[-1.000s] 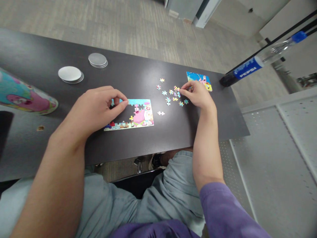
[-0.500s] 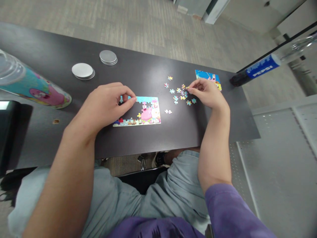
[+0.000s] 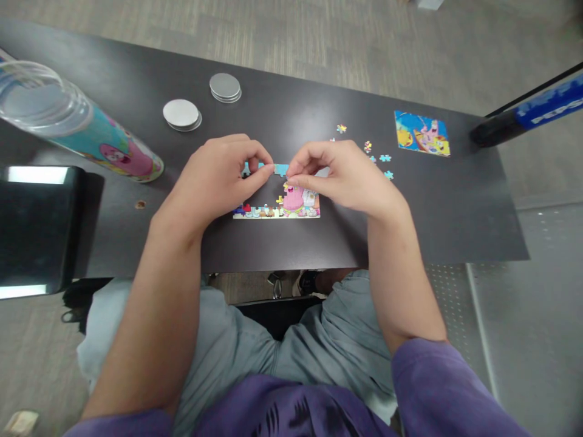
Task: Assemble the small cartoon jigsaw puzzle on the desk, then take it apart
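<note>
A partly assembled jigsaw puzzle (image 3: 296,201) with a pink cartoon figure, blue top strip and pale bottom strip lies flat near the middle of the near edge of the dark grey desk (image 3: 273,249), a gap in its centre. The left hand (image 3: 217,176) reaches over the puzzle's left end, thumb and forefinger tips pressed together at the blue top strip. The right hand (image 3: 357,176) covers its upper right corner, thumb and forefinger drawn into a pinch near the top strip; I cannot tell whether either hand grips a piece.

Small multicoloured loose jigsaw pieces (image 3: 385,158) lie beyond and beside the right hand. Farther right, near the far edge, is a rectangular blue-and-yellow cartoon card (image 3: 422,133), and by the far right corner a blue-labelled bottle with dark liquid (image 3: 546,106). Toward the left end are a clear-topped cartoon-printed cylinder (image 3: 122,152), a stack of white round discs (image 3: 181,113), a stack of grey round discs (image 3: 225,87) nearer the far edge, and a glossy black flat object (image 3: 36,227) at the near edge.
</note>
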### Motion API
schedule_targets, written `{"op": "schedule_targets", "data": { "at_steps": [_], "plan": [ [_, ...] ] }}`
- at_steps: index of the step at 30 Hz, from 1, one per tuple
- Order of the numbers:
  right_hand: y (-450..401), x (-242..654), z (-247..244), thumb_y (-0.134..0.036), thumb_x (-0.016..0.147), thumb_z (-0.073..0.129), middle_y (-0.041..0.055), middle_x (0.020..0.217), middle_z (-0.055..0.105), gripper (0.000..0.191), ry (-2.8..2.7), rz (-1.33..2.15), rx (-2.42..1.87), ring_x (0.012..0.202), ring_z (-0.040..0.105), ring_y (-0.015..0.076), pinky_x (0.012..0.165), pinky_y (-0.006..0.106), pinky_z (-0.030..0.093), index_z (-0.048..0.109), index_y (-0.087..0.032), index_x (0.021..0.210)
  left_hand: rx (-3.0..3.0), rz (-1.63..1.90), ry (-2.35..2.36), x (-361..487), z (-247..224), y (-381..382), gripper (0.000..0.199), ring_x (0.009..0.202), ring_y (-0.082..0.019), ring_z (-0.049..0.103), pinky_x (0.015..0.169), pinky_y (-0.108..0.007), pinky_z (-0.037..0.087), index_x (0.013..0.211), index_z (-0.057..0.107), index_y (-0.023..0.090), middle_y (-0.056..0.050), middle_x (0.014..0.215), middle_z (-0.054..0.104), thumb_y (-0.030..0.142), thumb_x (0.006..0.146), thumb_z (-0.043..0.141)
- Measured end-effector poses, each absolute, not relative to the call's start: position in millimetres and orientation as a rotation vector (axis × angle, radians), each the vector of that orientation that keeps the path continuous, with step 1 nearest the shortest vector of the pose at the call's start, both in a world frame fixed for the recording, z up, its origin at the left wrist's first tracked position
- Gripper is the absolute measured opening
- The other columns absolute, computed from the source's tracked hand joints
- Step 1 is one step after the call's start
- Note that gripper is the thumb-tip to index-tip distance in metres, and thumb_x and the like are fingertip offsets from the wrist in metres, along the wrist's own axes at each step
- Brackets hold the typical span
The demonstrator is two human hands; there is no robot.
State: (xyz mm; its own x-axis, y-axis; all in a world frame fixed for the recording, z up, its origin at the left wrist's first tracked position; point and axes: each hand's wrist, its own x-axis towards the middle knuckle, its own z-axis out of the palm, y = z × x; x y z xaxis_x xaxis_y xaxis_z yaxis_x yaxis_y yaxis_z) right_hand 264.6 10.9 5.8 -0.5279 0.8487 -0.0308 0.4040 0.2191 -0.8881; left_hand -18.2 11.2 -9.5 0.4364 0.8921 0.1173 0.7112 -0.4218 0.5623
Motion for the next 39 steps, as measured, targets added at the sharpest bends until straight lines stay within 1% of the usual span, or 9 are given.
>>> {"op": "schedule_targets", "data": {
  "at_steps": [4, 9, 13, 19, 25, 29, 32, 35, 39],
  "plan": [
    [8.9, 258.7, 5.9, -0.040, 0.109, 0.098, 0.0018, 0.103, 0.092, 0.009, -2.055, 1.260, -1.199, 0.105, 0.084, 0.0347, 0.110, 0.059, 0.074, 0.091, -0.038, 0.103, 2.240, 0.527, 1.396, -17.1, -5.7, 10.0, 0.040, 0.102, -0.032, 0.081, 0.095, -0.045, 0.062, 0.124, 0.098, 0.024, -0.011, 0.116, 0.091, 0.043, 0.113, 0.065],
    [7.6, 252.0, 5.1, -0.043, 0.094, 0.111, -0.0018, 0.107, 0.093, 0.025, -1.937, 1.372, -1.310, 0.111, 0.085, 0.0386, 0.109, 0.065, 0.076, 0.088, -0.044, 0.101, 2.194, 0.440, 1.448, -14.3, 1.0, 8.4, 0.040, 0.109, -0.033, 0.082, 0.099, -0.043, 0.061, 0.128, 0.098, 0.029, -0.008, 0.120, 0.090, 0.047, 0.114, 0.065],
    [10.3, 250.4, 0.5, -0.042, 0.093, 0.109, -0.0028, 0.107, 0.092, 0.025, -1.946, 1.406, -1.320, 0.113, 0.086, 0.0392, 0.111, 0.068, 0.075, 0.086, -0.045, 0.100, 2.191, 0.451, 1.450, -15.4, 1.7, 8.2, 0.035, 0.110, -0.032, 0.080, 0.099, -0.044, 0.060, 0.127, 0.096, 0.031, -0.007, 0.122, 0.091, 0.045, 0.114, 0.066],
    [11.0, 250.1, 2.2, -0.039, 0.092, 0.106, -0.0033, 0.109, 0.093, 0.023, -2.003, 1.335, -1.360, 0.118, 0.085, 0.0385, 0.108, 0.065, 0.076, 0.085, -0.046, 0.098, 2.240, 0.445, 1.423, -16.3, 2.4, 8.2, 0.036, 0.107, -0.034, 0.080, 0.098, -0.051, 0.059, 0.128, 0.096, 0.028, -0.011, 0.123, 0.090, 0.042, 0.115, 0.064],
    [8.3, 247.1, 3.2, -0.028, 0.097, 0.096, -0.0005, 0.108, 0.092, 0.018, -1.996, 1.239, -1.333, 0.110, 0.085, 0.0350, 0.118, 0.064, 0.072, 0.085, -0.042, 0.098, 2.217, 0.447, 1.429, -15.7, 0.2, 9.1, 0.034, 0.109, -0.034, 0.081, 0.098, -0.049, 0.059, 0.129, 0.096, 0.028, -0.010, 0.125, 0.091, 0.040, 0.116, 0.067],
    [11.6, 250.3, 1.0, -0.030, 0.091, 0.103, -0.0034, 0.108, 0.092, 0.024, -2.007, 1.274, -1.315, 0.112, 0.083, 0.0392, 0.118, 0.069, 0.070, 0.087, -0.048, 0.096, 2.192, 0.443, 1.439, -17.1, -1.1, 9.7, 0.031, 0.115, -0.034, 0.081, 0.096, -0.046, 0.060, 0.129, 0.096, 0.032, -0.008, 0.126, 0.093, 0.042, 0.116, 0.070],
    [13.8, 250.8, -1.1, -0.031, 0.087, 0.107, -0.0030, 0.105, 0.091, 0.028, -1.994, 1.274, -1.324, 0.113, 0.081, 0.0417, 0.114, 0.071, 0.070, 0.088, -0.050, 0.095, 2.211, 0.425, 1.444, -17.6, -0.4, 9.6, 0.032, 0.113, -0.033, 0.081, 0.097, -0.047, 0.060, 0.131, 0.096, 0.032, -0.008, 0.127, 0.093, 0.044, 0.118, 0.069],
    [13.2, 248.3, -0.6, -0.030, 0.089, 0.106, -0.0011, 0.105, 0.090, 0.027, -2.008, 1.233, -1.366, 0.109, 0.080, 0.0403, 0.109, 0.068, 0.071, 0.087, -0.047, 0.094, 2.218, 0.428, 1.434, -17.3, 0.8, 8.8, 0.033, 0.110, -0.033, 0.081, 0.099, -0.048, 0.060, 0.132, 0.096, 0.031, -0.009, 0.127, 0.092, 0.043, 0.118, 0.069],
    [10.3, 248.3, 3.9, -0.023, 0.103, 0.093, 0.0027, 0.105, 0.090, 0.018, -2.041, 1.052, -1.392, 0.105, 0.082, 0.0356, 0.108, 0.058, 0.068, 0.084, -0.039, 0.098, 2.222, 0.435, 1.359, -15.2, 0.6, 7.8, 0.033, 0.113, -0.034, 0.083, 0.104, -0.048, 0.061, 0.132, 0.096, 0.029, -0.009, 0.123, 0.091, 0.043, 0.111, 0.076]
  ]
}}
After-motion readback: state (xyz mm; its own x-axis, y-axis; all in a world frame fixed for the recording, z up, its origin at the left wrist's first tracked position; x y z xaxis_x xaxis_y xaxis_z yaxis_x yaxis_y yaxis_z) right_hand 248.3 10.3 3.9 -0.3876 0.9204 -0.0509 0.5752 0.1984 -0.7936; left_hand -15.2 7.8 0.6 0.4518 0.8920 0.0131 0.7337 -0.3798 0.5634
